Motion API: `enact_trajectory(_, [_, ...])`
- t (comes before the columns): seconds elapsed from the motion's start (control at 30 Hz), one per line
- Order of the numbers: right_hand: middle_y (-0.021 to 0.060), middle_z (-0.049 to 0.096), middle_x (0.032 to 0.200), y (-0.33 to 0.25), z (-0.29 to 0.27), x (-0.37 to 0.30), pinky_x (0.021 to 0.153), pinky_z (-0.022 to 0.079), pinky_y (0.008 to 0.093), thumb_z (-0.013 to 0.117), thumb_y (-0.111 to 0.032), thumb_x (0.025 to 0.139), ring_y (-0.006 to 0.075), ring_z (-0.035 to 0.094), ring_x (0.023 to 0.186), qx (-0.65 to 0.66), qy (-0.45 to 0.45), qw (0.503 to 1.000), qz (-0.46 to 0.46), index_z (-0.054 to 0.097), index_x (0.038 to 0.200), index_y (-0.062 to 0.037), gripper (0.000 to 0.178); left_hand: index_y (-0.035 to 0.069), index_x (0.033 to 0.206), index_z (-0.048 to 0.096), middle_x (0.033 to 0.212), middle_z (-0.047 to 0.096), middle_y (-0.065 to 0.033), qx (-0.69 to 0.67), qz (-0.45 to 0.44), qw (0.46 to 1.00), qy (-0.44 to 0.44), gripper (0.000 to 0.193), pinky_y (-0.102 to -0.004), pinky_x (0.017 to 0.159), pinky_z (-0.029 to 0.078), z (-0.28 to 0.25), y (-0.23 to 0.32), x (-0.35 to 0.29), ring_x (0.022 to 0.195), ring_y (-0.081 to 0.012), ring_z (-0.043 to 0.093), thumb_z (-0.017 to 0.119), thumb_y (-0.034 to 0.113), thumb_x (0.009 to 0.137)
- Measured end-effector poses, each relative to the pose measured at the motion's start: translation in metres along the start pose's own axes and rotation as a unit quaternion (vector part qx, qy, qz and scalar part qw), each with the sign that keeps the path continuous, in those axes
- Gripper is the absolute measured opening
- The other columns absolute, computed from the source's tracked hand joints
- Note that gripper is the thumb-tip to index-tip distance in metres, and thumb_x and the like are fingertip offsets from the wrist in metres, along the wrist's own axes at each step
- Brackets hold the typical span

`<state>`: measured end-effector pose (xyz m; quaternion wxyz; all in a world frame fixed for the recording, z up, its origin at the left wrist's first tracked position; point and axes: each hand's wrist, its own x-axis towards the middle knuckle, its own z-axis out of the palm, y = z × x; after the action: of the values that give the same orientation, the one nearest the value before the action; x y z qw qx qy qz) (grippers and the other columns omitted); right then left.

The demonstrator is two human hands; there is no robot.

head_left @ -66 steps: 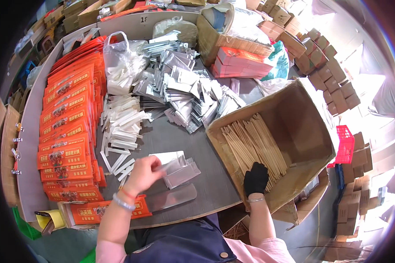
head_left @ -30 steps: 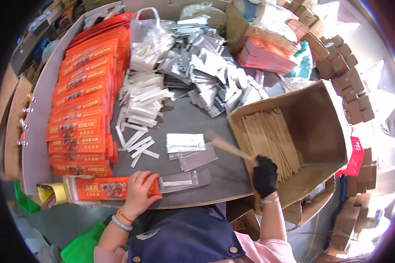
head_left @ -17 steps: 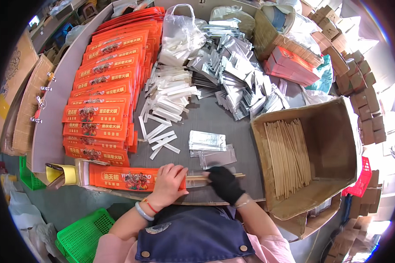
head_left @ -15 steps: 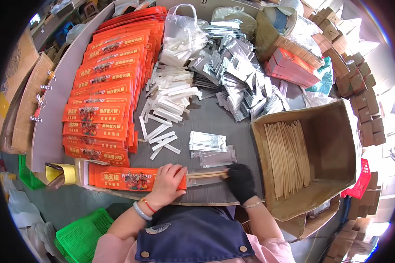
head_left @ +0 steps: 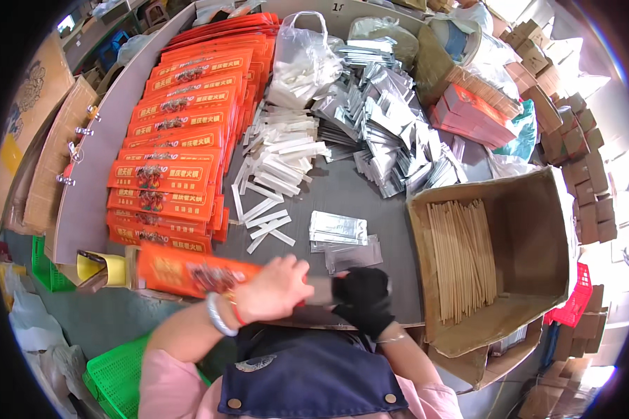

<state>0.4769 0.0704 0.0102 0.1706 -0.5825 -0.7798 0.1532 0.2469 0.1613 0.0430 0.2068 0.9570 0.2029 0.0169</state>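
A long red printed paper packet (head_left: 196, 272), smeared by motion, lies near the table's front edge. My left hand (head_left: 272, 290) is closed over its right part, fingers curled. In a black fingerless glove, my right hand (head_left: 363, 297) is closed just beyond the packet's right end. A pale, greyish strip (head_left: 320, 290) runs between the two hands; whether it is clear film or chopsticks is blurred. What lies inside the glove's grip is hidden. Behind the hands are silver sachets (head_left: 337, 227) and clear-wrapped flat packets (head_left: 354, 254).
Stacked red packets (head_left: 164, 174) cover the left side. White paper-wrapped strips (head_left: 279, 157) and a heap of silver sachets (head_left: 391, 126) lie behind. At right stands a cardboard box (head_left: 531, 244) with wooden chopsticks (head_left: 461, 258). A yellow-lined holder (head_left: 103, 270) is at the front left edge.
The chopsticks seen between my hands are no longer clearly visible. My left hand has shifted right and curled, and the red packet is now blurred and tilted. My right hand has moved slightly left.
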Motion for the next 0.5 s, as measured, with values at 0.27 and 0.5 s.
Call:
enact_trajectory(0.27, [0.0092,0.063,0.089,0.034,-0.017,-0.023,0.072,0.046,0.0455,0.084,-0.042,0.061,0.0325,0.062,0.084,-0.120,-0.040,0.982,0.139,0.061,0.100,-0.0108,0.055,0.004,0.115,0.064,0.145,0.041,-0.0207,0.175,-0.253,0.908,0.284,0.048,-0.0451,0.113,0.035,-0.104,-0.102,-0.051,0.134,-0.0411,0.040,0.072,-0.005,0.068])
enact_trajectory(0.5, [0.0144,0.062,0.110,0.070,-0.049,-0.006,0.089,0.049,0.0420,0.080,-0.020,0.075,0.0330,0.060,0.104,-0.022,0.249,0.964,0.091,0.060,0.121,-0.0070,0.051,0.017,0.154,0.023,0.156,0.016,-0.0281,0.036,-0.449,0.864,0.226,0.128,-0.0545,0.114,0.029,-0.040,-0.129,-0.123,0.139,-0.0504,0.026,0.093,0.014,0.047])
